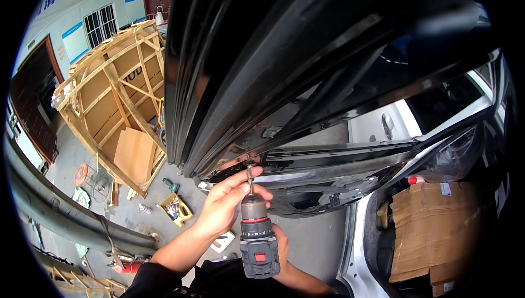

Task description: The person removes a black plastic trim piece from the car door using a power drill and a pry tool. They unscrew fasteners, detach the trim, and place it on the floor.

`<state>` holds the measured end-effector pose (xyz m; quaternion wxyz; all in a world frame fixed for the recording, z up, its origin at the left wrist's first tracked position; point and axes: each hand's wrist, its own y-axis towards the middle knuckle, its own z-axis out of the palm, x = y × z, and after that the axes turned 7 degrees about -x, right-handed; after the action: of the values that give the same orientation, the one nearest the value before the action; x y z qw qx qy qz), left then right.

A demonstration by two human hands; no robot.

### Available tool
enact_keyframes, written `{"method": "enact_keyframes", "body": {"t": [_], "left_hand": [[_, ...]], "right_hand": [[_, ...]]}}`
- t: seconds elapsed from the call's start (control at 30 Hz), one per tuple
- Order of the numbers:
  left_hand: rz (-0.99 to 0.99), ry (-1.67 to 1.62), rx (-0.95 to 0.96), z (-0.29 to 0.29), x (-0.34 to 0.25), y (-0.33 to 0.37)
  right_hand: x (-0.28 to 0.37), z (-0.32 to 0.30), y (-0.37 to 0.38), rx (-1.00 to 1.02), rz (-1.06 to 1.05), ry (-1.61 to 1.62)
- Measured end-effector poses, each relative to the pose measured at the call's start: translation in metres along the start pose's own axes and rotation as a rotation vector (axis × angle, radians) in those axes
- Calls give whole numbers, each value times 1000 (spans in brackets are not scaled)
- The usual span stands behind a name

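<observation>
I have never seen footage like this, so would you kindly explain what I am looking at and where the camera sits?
There is no machine here: a person works with two bare hands, and the single picture comes from a wide fisheye camera worn on their head, so straight edges bend near the rim. The forearms enter from the bottom. The right hand grips a cordless drill pointed upward, and the left hand steadies its bit with the fingertips against the underside of a raised black car panel. On the concrete floor to the left stand a wooden crate frame and a small yellow tray. To the right, flattened cardboard lies inside a white car.
</observation>
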<state>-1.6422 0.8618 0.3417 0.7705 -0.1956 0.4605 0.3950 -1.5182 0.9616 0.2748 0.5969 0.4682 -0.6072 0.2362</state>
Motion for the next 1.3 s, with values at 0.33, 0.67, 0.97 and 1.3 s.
{"method": "enact_keyframes", "body": {"t": [0.33,0.67,0.97,1.3], "left_hand": [[-6,17,-7,0,0,-1],[-8,38,-27,1,-1,-1],[61,119,-118,8,-2,1],[7,80,-113,13,-6,-2]], "right_hand": [[-42,14,-10,5,40,93],[-9,5,-3,-12,12,-22],[-31,20,-2,33,-25,207],[-45,37,-2,-73,-172,285]]}}
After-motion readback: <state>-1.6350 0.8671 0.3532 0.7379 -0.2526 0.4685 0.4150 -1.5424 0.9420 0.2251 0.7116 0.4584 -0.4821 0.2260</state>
